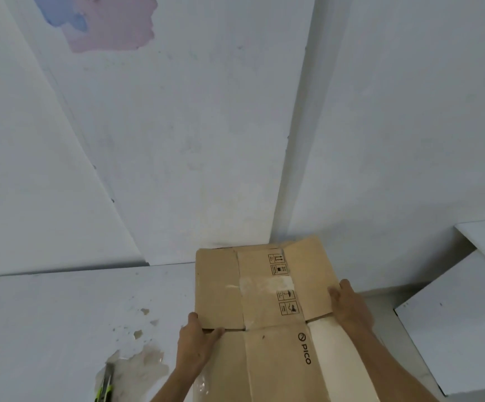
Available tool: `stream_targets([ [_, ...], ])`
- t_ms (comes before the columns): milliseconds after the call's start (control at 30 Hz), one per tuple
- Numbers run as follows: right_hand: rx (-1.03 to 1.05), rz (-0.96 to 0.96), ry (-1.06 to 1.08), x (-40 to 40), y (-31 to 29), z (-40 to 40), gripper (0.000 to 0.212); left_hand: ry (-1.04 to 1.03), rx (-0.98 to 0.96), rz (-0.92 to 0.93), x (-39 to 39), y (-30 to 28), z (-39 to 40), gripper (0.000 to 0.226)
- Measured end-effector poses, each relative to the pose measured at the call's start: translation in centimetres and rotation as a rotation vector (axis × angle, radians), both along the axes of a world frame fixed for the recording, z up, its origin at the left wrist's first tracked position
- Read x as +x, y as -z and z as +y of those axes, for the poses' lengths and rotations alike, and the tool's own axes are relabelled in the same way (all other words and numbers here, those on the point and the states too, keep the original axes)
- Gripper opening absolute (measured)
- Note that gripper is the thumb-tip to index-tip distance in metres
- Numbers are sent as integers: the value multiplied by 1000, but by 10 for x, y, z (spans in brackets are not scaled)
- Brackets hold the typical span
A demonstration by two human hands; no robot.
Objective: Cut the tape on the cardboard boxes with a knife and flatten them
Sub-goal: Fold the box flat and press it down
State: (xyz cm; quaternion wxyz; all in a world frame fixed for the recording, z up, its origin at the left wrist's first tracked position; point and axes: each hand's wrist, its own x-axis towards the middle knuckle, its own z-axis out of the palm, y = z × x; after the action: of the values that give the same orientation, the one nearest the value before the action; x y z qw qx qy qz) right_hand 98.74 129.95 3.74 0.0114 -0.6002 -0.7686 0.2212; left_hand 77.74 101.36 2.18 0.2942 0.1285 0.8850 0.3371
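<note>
Nearest me, beside my left forearm, the knife (106, 385) lies idle on the white surface (47, 314). My left hand (196, 342) pinches the flattened cardboard box (264, 300) at its flap slit; my right hand (348, 306) grips its right edge. It looks light, stiff, bendy at creases. Printed: "PICO", handling symbols farther up.

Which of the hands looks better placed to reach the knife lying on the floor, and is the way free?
Probably the left hand: the knife lies on its side with bare floor between them. It would first have to release the cardboard box it grips.
</note>
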Motion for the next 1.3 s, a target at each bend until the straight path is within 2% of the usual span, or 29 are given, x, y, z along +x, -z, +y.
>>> stream_targets([
  [167,-17,96,-13,-17,10,9,23,-59,-45,50,-13,8,5,49],
  [333,-154,87,6,-23,28,18,27,-24,-138,116,-17,19,4,53],
  [400,-222,61,3,-20,33,19,53,-15,-150,160,-18,26,3,57],
  [500,-276,-67,-29,-19,33,9,114,20,-175,207,-14,33,1,66],
  [533,-238,-121,-45,-20,32,2,122,28,-186,227,-11,34,1,70],
  [600,-54,-142,-104,-22,35,-17,117,50,-224,312,-1,36,1,79],
  [667,157,-33,-236,-24,44,-45,99,149,-204,482,14,41,1,79],
  [733,231,29,-418,-25,62,-81,86,359,-128,626,33,49,2,80],
  [833,236,3,-562,-22,83,-120,73,613,-194,658,61,65,5,81],
  [967,274,-64,-595,-20,95,-124,70,621,-292,652,69,75,7,83],
  [1133,258,-87,-590,-18,95,-126,69,593,-302,673,72,78,10,84],
  [1300,269,-79,-609,25,89,-168,69,585,-310,694,75,74,6,84],
])
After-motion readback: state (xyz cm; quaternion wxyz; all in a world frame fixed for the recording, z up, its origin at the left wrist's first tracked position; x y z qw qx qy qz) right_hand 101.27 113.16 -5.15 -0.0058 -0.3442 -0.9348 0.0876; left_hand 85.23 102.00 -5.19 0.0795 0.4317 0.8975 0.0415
